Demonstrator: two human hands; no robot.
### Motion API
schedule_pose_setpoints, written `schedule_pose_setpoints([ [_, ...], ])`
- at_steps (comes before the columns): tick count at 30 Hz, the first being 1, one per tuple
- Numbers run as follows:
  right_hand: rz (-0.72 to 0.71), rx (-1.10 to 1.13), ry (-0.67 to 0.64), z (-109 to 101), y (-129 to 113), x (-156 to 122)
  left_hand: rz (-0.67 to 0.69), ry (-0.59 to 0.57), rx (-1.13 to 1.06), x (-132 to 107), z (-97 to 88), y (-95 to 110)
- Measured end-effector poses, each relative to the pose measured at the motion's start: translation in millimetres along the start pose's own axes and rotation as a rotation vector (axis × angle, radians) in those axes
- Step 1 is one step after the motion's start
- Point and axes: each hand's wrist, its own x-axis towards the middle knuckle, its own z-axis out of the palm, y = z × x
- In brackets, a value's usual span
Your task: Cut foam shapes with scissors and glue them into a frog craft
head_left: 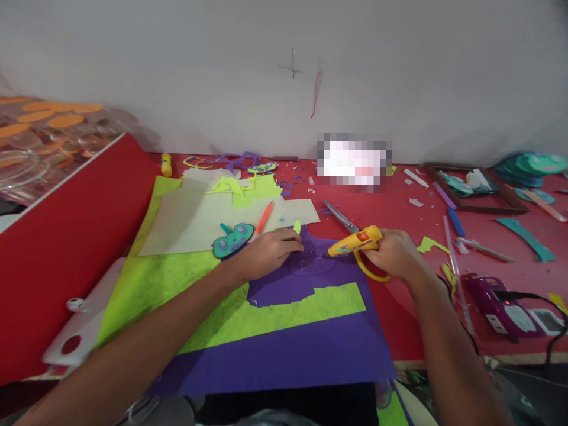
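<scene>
My right hand point(397, 254) is closed around a yellow hot glue gun point(355, 241), its nozzle aimed left and down at a purple paper sheet point(302, 349). My left hand point(268, 251) rests on that purple sheet with fingers curled, pinching a small lime-green paper piece point(297, 226) close to the nozzle. A clear round plastic piece point(313, 261) lies on the purple sheet between the two hands. A teal frog-shaped cutout point(233, 239) sits just left of my left hand.
Lime-green paper point(155, 278), cream sheets point(195, 225) and an orange pen point(262, 220) lie to the left. Scissors point(341, 218) sit behind the glue gun. A red board point(57, 248) leans at left. A purple device point(497, 302) with cable, a wooden frame point(506, 204) and scraps fill the right.
</scene>
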Motion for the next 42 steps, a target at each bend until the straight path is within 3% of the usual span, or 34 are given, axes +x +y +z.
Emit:
schedule_pose_setpoints([
  [10,0.014,-0.005,0.074,4,-4,-1,0.009,0.003,0.035,-1,0.4,0],
  [17,-0.04,0.04,0.036,3,-9,-2,0.006,0.004,0.022,-1,1.0,0],
  [24,-0.056,0.233,0.082,-2,-14,-3,0.005,0.005,0.025,0,-1.2,2],
  [28,-0.064,0.193,0.022,-9,-18,-3,0.001,-0.004,0.026,-1,-0.6,1],
  [42,-0.113,0.202,0.136,-6,-16,-5,0.002,0.009,0.032,0,-1.3,2],
])
